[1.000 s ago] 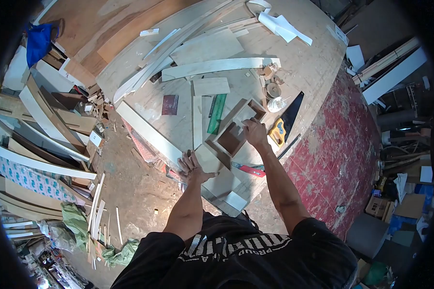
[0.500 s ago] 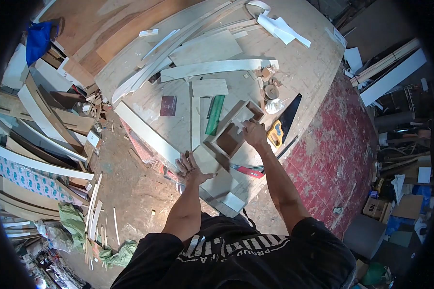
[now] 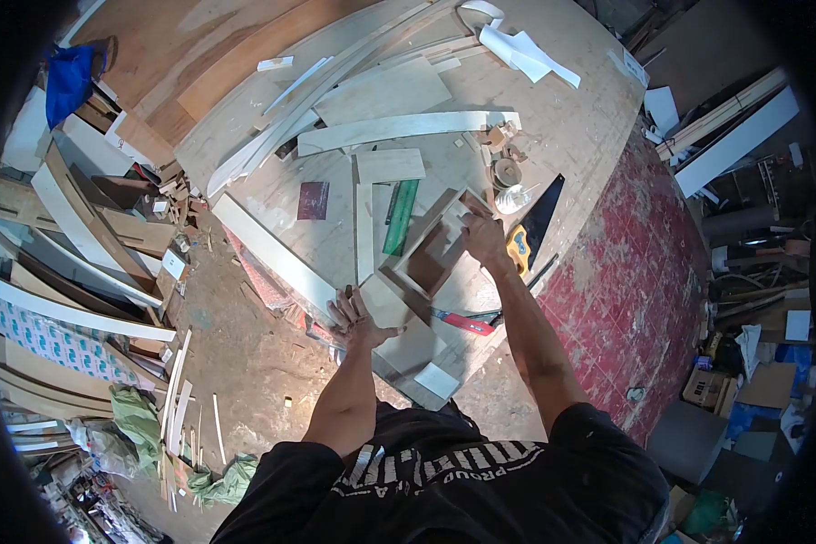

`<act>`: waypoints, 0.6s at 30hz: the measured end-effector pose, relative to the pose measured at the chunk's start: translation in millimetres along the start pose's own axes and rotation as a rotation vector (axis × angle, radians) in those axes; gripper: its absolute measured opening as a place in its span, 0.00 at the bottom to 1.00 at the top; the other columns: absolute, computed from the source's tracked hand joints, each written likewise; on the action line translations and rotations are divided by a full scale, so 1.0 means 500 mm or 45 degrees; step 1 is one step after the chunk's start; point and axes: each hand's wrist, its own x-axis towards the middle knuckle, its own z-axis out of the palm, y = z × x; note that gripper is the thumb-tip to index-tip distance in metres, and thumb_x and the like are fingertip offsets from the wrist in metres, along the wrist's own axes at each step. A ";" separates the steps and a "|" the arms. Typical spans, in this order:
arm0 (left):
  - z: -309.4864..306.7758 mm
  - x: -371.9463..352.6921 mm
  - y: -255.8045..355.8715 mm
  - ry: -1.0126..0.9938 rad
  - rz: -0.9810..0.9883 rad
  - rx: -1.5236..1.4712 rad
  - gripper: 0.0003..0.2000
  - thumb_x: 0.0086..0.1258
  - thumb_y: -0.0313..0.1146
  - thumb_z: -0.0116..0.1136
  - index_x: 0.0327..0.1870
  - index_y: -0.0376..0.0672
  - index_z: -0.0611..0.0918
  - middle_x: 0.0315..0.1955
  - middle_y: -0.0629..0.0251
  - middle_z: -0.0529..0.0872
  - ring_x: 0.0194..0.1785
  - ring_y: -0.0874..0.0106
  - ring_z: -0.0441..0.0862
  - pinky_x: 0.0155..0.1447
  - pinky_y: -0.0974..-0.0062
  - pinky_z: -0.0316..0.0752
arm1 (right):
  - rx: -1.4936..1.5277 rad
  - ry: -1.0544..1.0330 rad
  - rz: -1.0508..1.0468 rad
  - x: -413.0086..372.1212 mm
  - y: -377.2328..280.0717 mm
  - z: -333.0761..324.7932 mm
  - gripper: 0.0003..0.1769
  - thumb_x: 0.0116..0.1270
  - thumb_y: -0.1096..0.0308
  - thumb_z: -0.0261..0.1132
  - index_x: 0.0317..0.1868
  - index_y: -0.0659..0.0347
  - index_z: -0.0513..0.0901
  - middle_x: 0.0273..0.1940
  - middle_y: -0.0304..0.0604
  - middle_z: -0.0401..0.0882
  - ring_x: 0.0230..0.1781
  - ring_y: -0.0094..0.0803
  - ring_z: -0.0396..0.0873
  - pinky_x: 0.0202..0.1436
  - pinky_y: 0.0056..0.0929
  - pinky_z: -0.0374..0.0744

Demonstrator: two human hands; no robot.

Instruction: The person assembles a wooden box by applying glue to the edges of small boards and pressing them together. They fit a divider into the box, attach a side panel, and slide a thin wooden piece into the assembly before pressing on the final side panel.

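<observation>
My left hand (image 3: 357, 319) lies with spread fingers at the table's near edge, by the end of a long pale board (image 3: 276, 256). My right hand (image 3: 484, 234) is closed at the right side of an open wooden box (image 3: 417, 292) with a divider; what its fingers grip is too small to make out. Left of the box lies a green tool or strip (image 3: 401, 218). A red-handled tool (image 3: 463, 322) is below the box, and a saw with a yellow handle (image 3: 518, 249) lies to the right.
Curved strips (image 3: 408, 130) and a roll of tape (image 3: 506, 172) lie on the table (image 3: 571, 118). A dark red card (image 3: 313, 200) is left of centre. Curved boards (image 3: 82, 308) stack at the left, and a red floor covering (image 3: 616, 299) spreads at the right.
My right hand has shifted slightly right and down along the box's upper part. My left hand has hardly moved. The whole view has shifted slightly.
</observation>
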 end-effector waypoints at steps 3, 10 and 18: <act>0.011 0.009 -0.003 0.016 -0.003 0.021 0.78 0.30 0.69 0.76 0.77 0.54 0.28 0.76 0.55 0.20 0.77 0.46 0.14 0.71 0.27 0.37 | -0.093 0.067 -0.014 0.022 0.024 0.004 0.13 0.61 0.64 0.65 0.45 0.58 0.82 0.48 0.49 0.83 0.52 0.45 0.80 0.53 0.49 0.77; 0.019 0.013 -0.006 0.044 -0.006 0.041 0.78 0.30 0.69 0.76 0.77 0.54 0.28 0.76 0.55 0.20 0.76 0.46 0.14 0.71 0.27 0.37 | -0.055 -0.215 0.103 0.036 0.014 -0.025 0.16 0.62 0.64 0.63 0.51 0.57 0.81 0.53 0.49 0.80 0.55 0.44 0.79 0.57 0.50 0.75; 0.005 0.005 0.000 -0.001 -0.030 0.038 0.78 0.30 0.69 0.75 0.76 0.55 0.27 0.76 0.56 0.19 0.76 0.47 0.13 0.71 0.28 0.36 | -0.030 -0.101 -0.005 0.039 0.039 0.012 0.13 0.63 0.63 0.64 0.45 0.60 0.81 0.44 0.52 0.83 0.47 0.48 0.83 0.51 0.45 0.80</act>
